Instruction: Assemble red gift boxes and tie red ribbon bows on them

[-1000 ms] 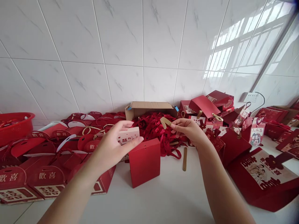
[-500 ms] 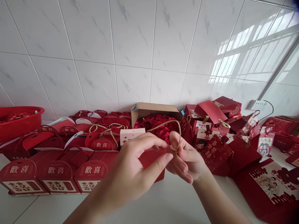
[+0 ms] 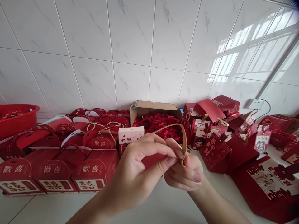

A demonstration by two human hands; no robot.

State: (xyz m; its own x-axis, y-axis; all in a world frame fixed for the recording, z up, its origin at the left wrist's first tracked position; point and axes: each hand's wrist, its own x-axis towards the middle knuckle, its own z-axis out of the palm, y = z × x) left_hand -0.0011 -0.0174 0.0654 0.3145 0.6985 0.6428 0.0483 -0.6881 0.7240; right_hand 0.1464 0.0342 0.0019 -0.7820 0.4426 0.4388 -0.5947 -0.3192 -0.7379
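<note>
A thin tan strap (image 3: 185, 141) arches up in a loop between my hands. My right hand (image 3: 185, 174) is closed around it, with the strap running between thumb and curled fingers. From the left my left hand (image 3: 140, 171) meets it, thumb and forefinger pinched together at the right fingertips. What exactly lies in that left pinch is mostly hidden, but the strap's far part passes behind the left fingers. Just behind my hands stands a red and white gift box (image 3: 131, 133), its lower part covered by the left hand.
Rows of red gift boxes (image 3: 93, 169) fill the left, with gold cord (image 3: 100, 128) on top. A cardboard box (image 3: 154, 105) of red ribbons (image 3: 161, 123) stands by the tiled wall. Left of it is a red basin (image 3: 21, 121). Red bags (image 3: 268, 189) crowd the right.
The right fingers have curled in tighter, and the left thumb and forefinger have come together against them. The strap loop has turned and shows its flat side.
</note>
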